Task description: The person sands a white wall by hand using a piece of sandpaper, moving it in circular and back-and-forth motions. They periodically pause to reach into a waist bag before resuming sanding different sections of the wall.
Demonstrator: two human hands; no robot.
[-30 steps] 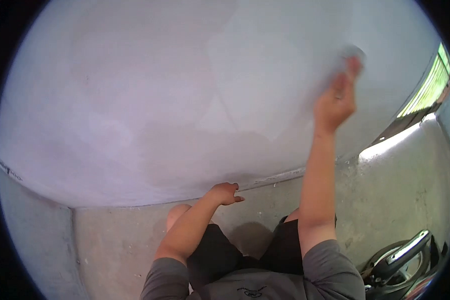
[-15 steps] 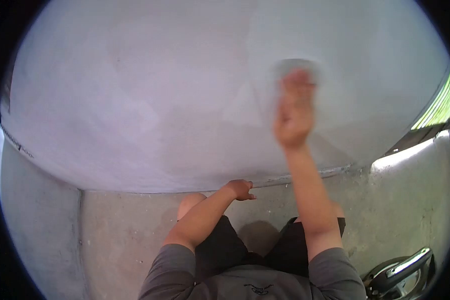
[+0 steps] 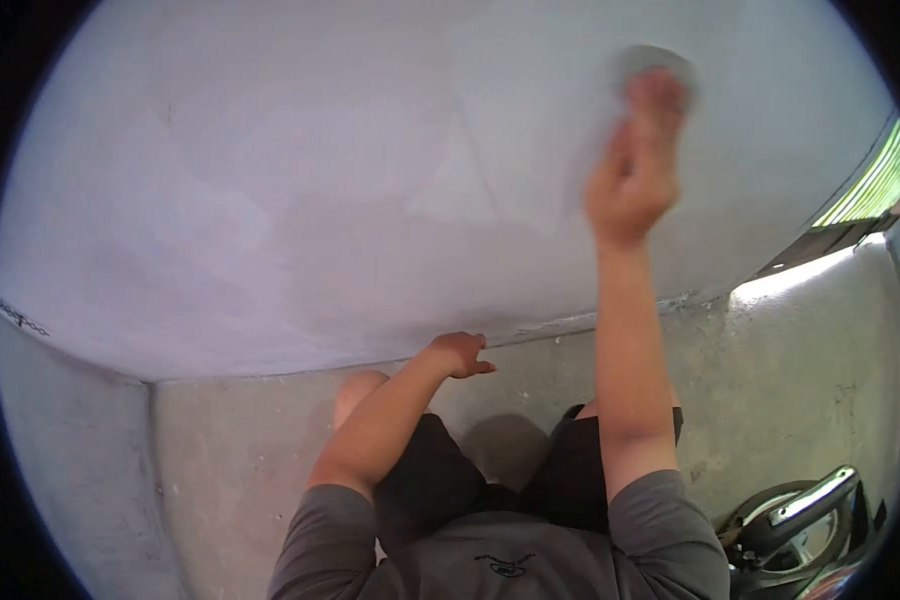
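Up on the grey-white wall [image 3: 360, 140], my right hand [image 3: 638, 165] presses a grey, round-edged flat pad [image 3: 655, 55] against the surface. Motion blurs the fingers and the pad, and most of the pad is hidden under the hand. Smooth patches in slightly different shades show on the wall around it. Low down, my left hand [image 3: 460, 355] hangs beside my knee near the foot of the wall, holding nothing, with the thumb apart from the fingers.
Concrete floor [image 3: 250, 450] runs along the wall's base, under my bent legs. A side wall [image 3: 70, 440] stands at left. At lower right is a motorbike's wheel and exhaust [image 3: 800, 515]. Daylight enters through a slatted opening [image 3: 875, 185] at right.
My right hand has moved up and to the right across the wall with the pad. My left hand stays low beside my knee; the view has shifted slightly.
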